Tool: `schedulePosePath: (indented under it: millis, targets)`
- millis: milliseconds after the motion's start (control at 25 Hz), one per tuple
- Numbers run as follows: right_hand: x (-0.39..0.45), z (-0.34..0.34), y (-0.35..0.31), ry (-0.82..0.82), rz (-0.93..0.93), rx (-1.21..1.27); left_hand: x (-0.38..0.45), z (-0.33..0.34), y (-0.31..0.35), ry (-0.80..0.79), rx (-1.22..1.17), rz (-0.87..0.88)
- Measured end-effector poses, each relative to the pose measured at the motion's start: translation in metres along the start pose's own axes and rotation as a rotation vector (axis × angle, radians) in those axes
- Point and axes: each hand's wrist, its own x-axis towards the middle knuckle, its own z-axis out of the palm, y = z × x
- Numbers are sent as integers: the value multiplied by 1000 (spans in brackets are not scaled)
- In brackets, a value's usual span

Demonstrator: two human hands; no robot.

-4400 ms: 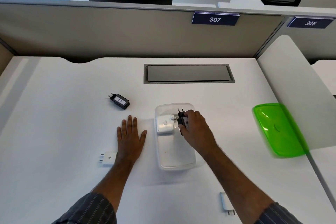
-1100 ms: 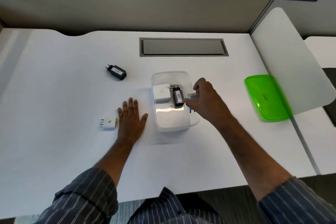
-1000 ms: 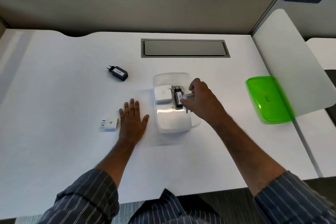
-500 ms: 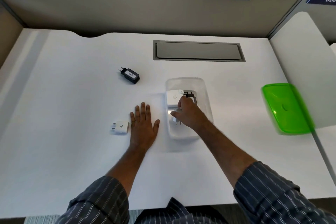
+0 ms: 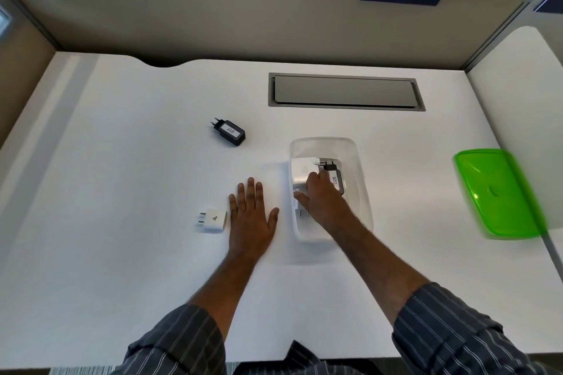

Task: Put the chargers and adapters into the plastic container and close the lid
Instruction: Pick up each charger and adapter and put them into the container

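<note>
A clear plastic container (image 5: 356, 161) stands open on the white desk. Inside it lie a white square charger (image 5: 300, 170) and a black adapter labelled 026 (image 5: 336, 181). My right hand (image 5: 323, 201) is inside the container, fingers closed around a small white charger (image 5: 300, 207) whose prongs stick out toward me. My left hand (image 5: 251, 216) lies flat and open on the desk just left of the container. A white adapter (image 5: 213, 219) lies beside my left hand, and a black adapter labelled 017 (image 5: 230, 132) lies farther back. The green lid (image 5: 496, 192) rests at the right.
A grey cable hatch (image 5: 345, 91) is set into the desk behind the container. Beige partition walls (image 5: 243, 15) close off the back and left, and a white divider panel (image 5: 518, 94) stands on the right, next to the lid.
My right hand has carried the small white charger from the container's right rim down into its near left part. The view has shifted left. My left hand has stayed flat.
</note>
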Motion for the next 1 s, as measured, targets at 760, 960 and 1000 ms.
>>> schedulePosePath:
  millis: [760,960,1000]
  targets:
    - [-27,-26,-53,215,-381,185,1,-61,-18,34,-60,5]
    - [-27,1,-81,102,-450,156,-18,-78,-79,129,-84,-105]
    - [-26,7,-87,72,-454,147,-23,-79,-91,139,-83,-132]
